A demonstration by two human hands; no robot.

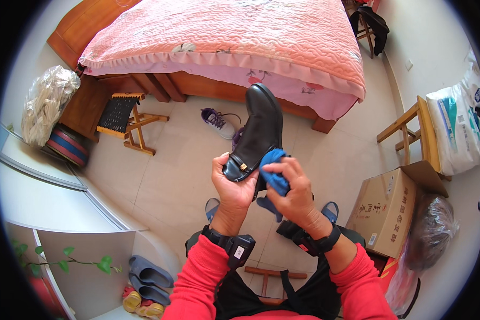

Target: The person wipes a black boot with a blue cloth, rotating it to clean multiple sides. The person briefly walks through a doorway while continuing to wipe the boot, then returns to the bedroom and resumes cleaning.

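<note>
A black leather ankle boot point(260, 124) with a small gold buckle is held up before me, its toe pointing away. My left hand point(238, 184) grips the boot's upper end, thumb on one side and fingers behind. Bunched in my right hand point(294, 188) is a blue cloth point(275, 170), pressed near the boot's shaft on the right side; part of the cloth hangs below. Behind the boot, a grey and purple lace-up sneaker point(220, 123) lies on the floor, and a second purple shoe is mostly hidden by the boot.
Ahead is a bed with a pink quilt point(232, 32). A folding stool point(122, 116) stands at left, slippers point(150, 276) at lower left. To the right are a cardboard box point(380, 212), a wooden stool point(426, 136) bearing a white plastic sack point(456, 128), and a tied plastic bag point(430, 232).
</note>
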